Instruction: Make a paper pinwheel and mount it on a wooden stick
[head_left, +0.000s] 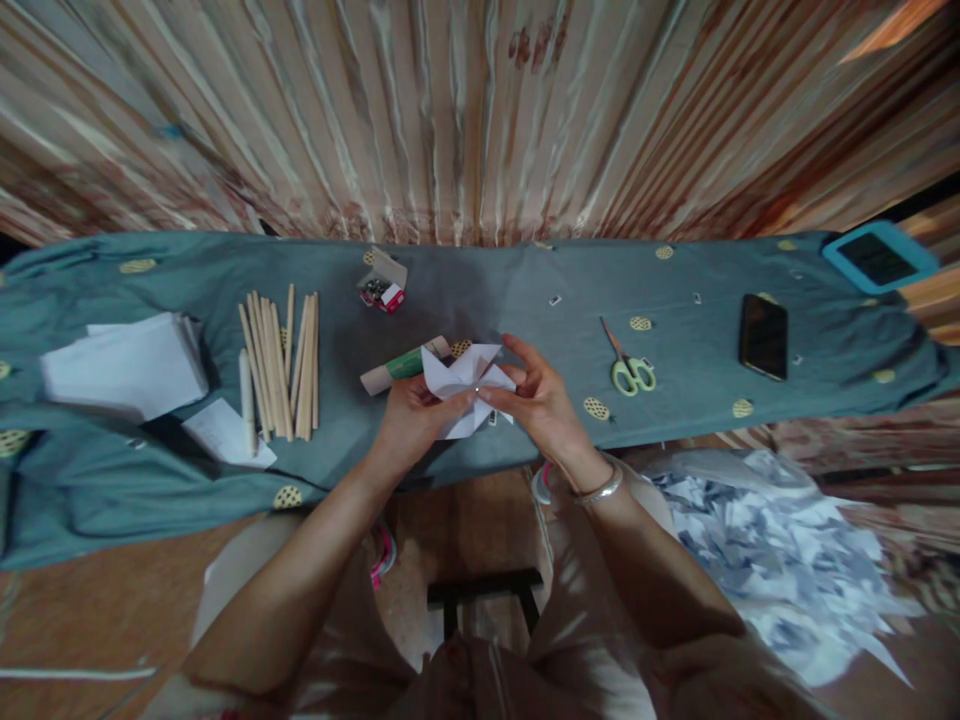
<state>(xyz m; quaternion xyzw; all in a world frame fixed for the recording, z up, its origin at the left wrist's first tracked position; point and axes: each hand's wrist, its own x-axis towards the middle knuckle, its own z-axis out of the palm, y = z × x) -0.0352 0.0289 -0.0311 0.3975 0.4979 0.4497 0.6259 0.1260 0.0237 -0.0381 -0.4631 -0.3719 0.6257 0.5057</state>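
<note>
A white paper pinwheel (465,385) with folded blades is held between my two hands, over the front part of the cloth-covered table. My left hand (414,425) pinches its left side, thumb near the centre. From the right, my right hand (546,405) grips it with the thumb close to the middle, where a small shiny dot shows; its index finger stretches out above. Behind my left hand lies a green and beige tube (405,366), partly covered by the hand and the paper. Farther back stands a small opened red and white box (384,285) with small metal pieces inside.
Wooden sticks (289,370), a pale marker-like stick (247,400) and stacked white paper (127,368) lie left. Green-handled scissors (632,372), a black phone (763,337) and a blue-framed device (879,257) lie right. A large bag of white paper pieces (780,560) sits below, right.
</note>
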